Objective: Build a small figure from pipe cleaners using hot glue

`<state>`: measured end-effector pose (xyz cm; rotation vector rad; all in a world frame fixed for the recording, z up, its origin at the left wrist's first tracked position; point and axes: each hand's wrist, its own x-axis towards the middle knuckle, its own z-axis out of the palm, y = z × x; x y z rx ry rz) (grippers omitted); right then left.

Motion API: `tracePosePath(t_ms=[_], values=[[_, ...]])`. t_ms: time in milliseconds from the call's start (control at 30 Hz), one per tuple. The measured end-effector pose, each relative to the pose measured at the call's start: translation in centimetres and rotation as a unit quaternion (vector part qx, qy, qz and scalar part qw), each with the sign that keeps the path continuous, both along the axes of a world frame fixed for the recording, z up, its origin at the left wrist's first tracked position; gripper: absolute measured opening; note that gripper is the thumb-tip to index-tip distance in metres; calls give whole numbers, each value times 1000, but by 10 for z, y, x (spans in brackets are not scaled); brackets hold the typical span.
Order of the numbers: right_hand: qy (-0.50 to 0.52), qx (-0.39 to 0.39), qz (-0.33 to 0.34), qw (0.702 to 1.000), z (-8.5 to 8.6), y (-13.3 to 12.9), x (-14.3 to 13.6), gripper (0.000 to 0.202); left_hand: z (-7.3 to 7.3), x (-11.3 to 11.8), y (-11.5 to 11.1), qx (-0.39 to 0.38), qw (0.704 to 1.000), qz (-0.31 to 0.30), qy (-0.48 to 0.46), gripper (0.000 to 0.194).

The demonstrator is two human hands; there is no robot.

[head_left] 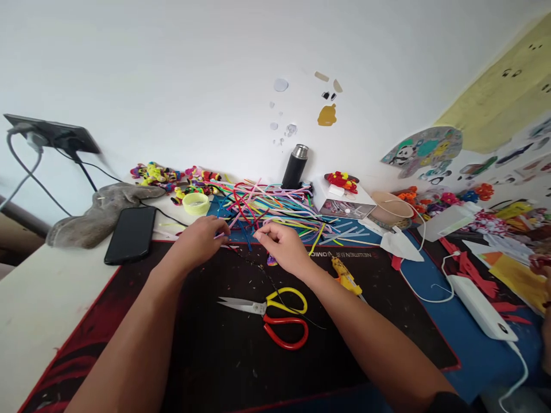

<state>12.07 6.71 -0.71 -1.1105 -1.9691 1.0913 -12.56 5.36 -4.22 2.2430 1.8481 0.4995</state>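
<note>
My left hand (pixel 201 240) is over the back of the dark desk mat (pixel 206 355), fingers curled around what looks like a short pink pipe cleaner (pixel 220 236). Just to its right, my right hand (pixel 284 244) pinches thumb and fingertips together; anything in that pinch is too small to name. Behind both hands spreads a heap of many-coloured pipe cleaners (pixel 275 202). A small purple piece (pixel 271 260) lies under my right hand, partly hidden. Scissors (pixel 264 308) with one yellow and one red handle rest between my forearms, a thin dark cord crossing them.
A yellow glue gun (pixel 345 275) lies right of my right wrist. At left are a phone (pixel 130 235) and a tape roll (pixel 196 203). A black flask (pixel 295 167) stands by the wall. A white power bank (pixel 482 307) and another person's hand (pixel 543 267) are at right.
</note>
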Motion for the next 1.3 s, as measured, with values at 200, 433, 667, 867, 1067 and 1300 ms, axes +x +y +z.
tracePosePath(t_ms=[200, 433, 667, 867, 1067, 1300], values=[[49, -1, -16, 999, -14, -2, 24, 23, -7, 0, 2, -40, 998, 28, 26, 35], [63, -15, 2, 998, -30, -8, 26, 25, -7, -4, -3, -67, 997, 2, 28, 33], [65, -20, -1, 998, -26, -16, 24, 21, 1, 2, -6, -65, 998, -3, 16, 26], [64, -10, 13, 998, -19, -15, 22, 21, 3, 6, -8, -80, 996, -6, 43, 22], [46, 1, 13, 999, -18, -17, 21, 22, 9, 11, -8, 30, 999, 38, -25, 22], [68, -24, 14, 997, -18, -16, 21, 22, 37, 38, -18, 54, 974, 55, -212, 25]])
